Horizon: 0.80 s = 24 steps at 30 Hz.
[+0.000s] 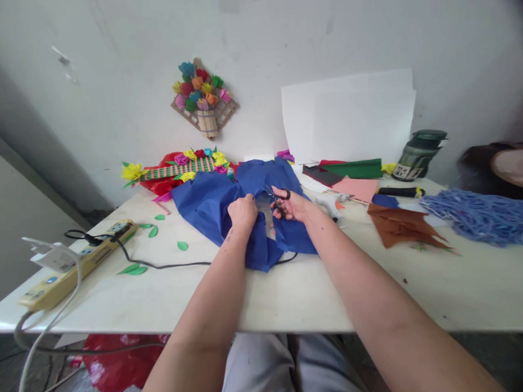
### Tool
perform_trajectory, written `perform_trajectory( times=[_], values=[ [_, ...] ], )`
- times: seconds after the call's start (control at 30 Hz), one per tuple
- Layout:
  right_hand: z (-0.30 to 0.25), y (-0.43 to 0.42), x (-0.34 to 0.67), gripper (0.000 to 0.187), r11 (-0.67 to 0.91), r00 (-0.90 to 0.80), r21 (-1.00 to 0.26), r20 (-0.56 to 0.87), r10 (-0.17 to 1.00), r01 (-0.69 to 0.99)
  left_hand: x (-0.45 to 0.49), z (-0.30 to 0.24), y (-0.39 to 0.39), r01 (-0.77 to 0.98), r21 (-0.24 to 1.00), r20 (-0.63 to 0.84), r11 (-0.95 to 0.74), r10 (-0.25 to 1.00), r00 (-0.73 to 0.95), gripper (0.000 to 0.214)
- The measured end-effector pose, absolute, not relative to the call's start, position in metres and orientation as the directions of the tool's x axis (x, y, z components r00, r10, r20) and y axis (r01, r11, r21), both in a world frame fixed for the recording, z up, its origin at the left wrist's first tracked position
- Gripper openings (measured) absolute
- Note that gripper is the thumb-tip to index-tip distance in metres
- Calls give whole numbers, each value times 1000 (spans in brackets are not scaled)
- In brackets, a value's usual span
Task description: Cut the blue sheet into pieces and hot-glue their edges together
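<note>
A large sheet of blue crepe paper [210, 201] lies crumpled on the white table [292, 293] in front of me. My left hand [242, 211] is closed, pinching a fold of the blue paper near its middle. My right hand [290, 205] grips small black scissors [275, 198] with fingers through the loops. The blades point left into the paper between my two hands.
A yellow power strip [78, 262] with cables sits at the left edge. Green paper leaves [182, 245] are scattered nearby. Paper flowers [186, 164], coloured sheets [356, 170], brown paper [397, 226], blue yarn-like material [483, 215] and a dark jar [418, 154] lie behind and right.
</note>
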State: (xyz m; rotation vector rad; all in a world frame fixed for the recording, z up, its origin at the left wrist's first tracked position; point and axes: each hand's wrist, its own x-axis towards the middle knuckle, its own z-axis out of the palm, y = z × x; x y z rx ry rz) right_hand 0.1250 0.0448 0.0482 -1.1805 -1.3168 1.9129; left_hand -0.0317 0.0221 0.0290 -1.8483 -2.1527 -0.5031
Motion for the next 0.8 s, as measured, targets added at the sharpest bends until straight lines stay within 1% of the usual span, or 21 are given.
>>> perform_trajectory(
  times=[0.27,0.5,0.63,0.8],
  values=[
    [47,44,124,55,-374,-458,-926,-350,817,41,-32,29,24,986,91,412,140,896,-165,35],
    [49,41,122,51,-344,-443,-939,-320,837,27,-33,30,24,984,126,440,124,882,-167,37],
    [47,43,120,50,-326,-427,-944,-316,847,51,-32,32,25,985,121,461,121,872,-164,38],
    [43,45,115,52,-308,-409,-950,-301,862,50,-31,36,24,989,101,471,104,871,-140,37]
  ],
)
